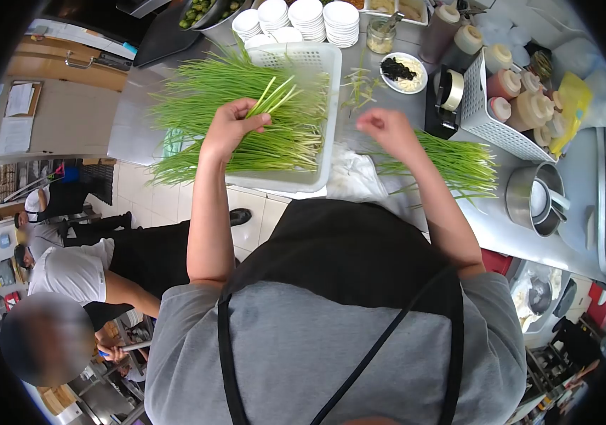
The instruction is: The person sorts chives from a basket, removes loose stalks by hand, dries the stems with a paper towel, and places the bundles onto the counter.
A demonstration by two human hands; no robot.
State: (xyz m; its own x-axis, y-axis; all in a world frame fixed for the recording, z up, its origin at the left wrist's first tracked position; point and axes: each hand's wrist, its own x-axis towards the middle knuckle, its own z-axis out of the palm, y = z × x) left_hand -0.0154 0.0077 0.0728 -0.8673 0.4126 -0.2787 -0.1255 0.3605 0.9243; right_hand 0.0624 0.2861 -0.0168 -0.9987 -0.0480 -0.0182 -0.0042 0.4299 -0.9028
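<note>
My left hand (232, 129) is closed around a small bunch of chives (279, 95), their pale ends pointing up and to the right. Beneath it, a large heap of loose chives (200, 88) fills a white perforated basket (335, 78) and spills over its left side. To the right of the basket, my right hand (393, 134) is raised with its fingers drawn together; blur hides whether anything is pinched there. A few wilted scraps (359, 88) lie on the counter just beyond it. Another pile of chives (455, 166) rests on the counter under and right of my right forearm.
A white cloth (356, 177) lies at the counter's front edge. Stacked white dishes (306, 21), a glass jar (381, 35) and a plate of dark and pale bits (416, 83) stand behind. At right are a bottle basket (490, 117) and metal pots (522, 191). People (69, 269) work at left.
</note>
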